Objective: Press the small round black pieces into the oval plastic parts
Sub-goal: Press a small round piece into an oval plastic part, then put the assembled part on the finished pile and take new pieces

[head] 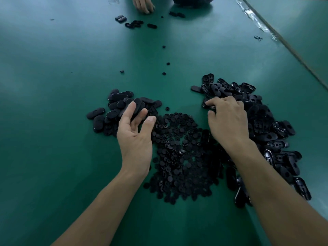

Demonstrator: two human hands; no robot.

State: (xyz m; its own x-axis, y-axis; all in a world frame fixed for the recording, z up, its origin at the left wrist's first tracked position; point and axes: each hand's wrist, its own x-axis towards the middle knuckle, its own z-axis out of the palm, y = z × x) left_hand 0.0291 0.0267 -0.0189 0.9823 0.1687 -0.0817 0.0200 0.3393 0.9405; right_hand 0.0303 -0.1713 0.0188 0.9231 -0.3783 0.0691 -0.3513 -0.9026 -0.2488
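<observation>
Small round black pieces [179, 157] lie in a wide, flat heap on the green table [53, 103], between the two forearms in the head view. Just left of it sits a smaller heap of oval plastic parts [113, 110], most of them smooth side up. A larger heap of oval parts [266, 130] runs along the right, and many of these show a hole.

The left hand [135, 132] is at the left heap with its fingers loosely stretched and the thumb spread away. Its fingertips rest against one oval part [137, 107] on top.

The right hand [228, 119] lies palm down on the right heap, fingers bent into the parts; I cannot tell if it grips one.

A few stray round pieces [164, 73] dot the table farther off. At the far end another person's hand [142, 4] rests near several loose ovals [134, 23]
</observation>
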